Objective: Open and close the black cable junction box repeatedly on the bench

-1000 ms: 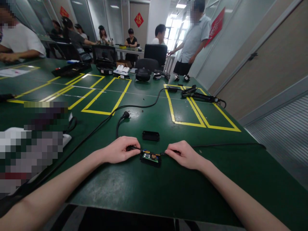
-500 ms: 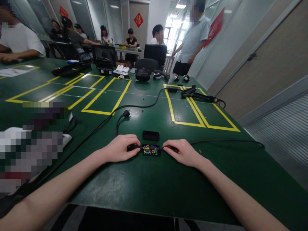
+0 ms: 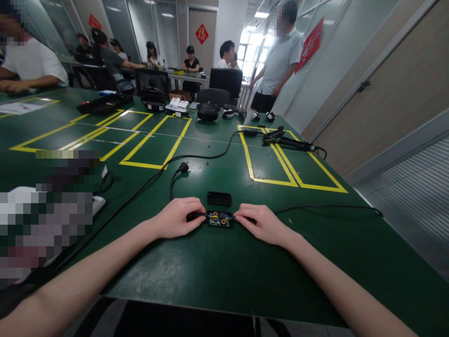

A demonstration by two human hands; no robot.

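An opened black adapter (image 3: 219, 219) with its green circuit board showing lies flat on the green table (image 3: 224, 271). My left hand (image 3: 177, 216) is closed on the black cable at the adapter's left end. On the other side my right hand (image 3: 261, 223) pinches the cable at the right end. That cable (image 3: 326, 206) runs off to the right. The left cable curves up to a plug (image 3: 183, 167). A black cover (image 3: 219, 198) lies just behind the adapter, apart from both hands.
Yellow tape rectangles (image 3: 280, 164) mark the table. A long black cord (image 3: 196, 157) crosses toward tools (image 3: 287, 139) at the far right. A blurred white object (image 3: 45, 210) lies at the left. Several people sit or stand at the back; a sleeve and hand rest at far left (image 3: 21, 70).
The adapter, tilted and nearer me a second ago, has been laid flat a little farther away, close to the cover. Both hands moved with it and kept their hold on the cables.
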